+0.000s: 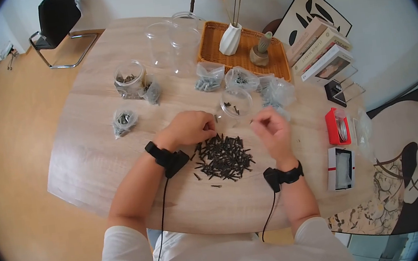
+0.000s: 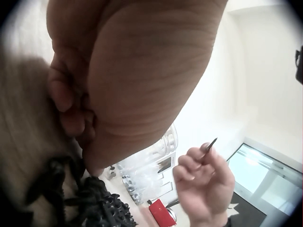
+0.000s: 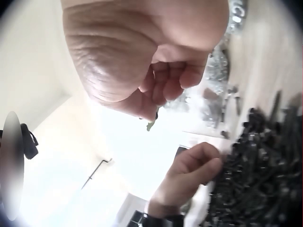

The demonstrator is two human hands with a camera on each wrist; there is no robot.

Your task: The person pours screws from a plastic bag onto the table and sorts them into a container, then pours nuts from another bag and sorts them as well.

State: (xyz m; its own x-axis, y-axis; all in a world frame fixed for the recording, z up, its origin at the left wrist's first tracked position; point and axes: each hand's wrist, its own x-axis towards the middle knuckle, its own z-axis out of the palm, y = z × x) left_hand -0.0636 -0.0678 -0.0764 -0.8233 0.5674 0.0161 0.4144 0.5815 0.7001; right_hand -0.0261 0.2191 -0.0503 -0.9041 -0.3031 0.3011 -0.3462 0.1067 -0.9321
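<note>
A heap of black screws [image 1: 225, 157] lies on the table in front of the person. At its far left edge is the left hand [image 1: 188, 127], fingers bent downward and thumb close to the screws; I cannot tell whether it grips one. Raised to the right of the heap, the right hand [image 1: 273, 131] pinches a dark screw [image 2: 212, 144] between thumb and fingertip, its pointed end sticking out in the left wrist view. Just beyond both hands stands a clear round tub [image 1: 236, 101] with a few dark screws inside.
Bagged hardware [image 1: 208, 77] and a clear jar of metal parts [image 1: 130, 80] stand farther back. A wicker tray [image 1: 205, 48] holds a white vase [image 1: 230, 40]. On the right are books [image 1: 321, 48], a red box [image 1: 331, 127] and a white box [image 1: 334, 180].
</note>
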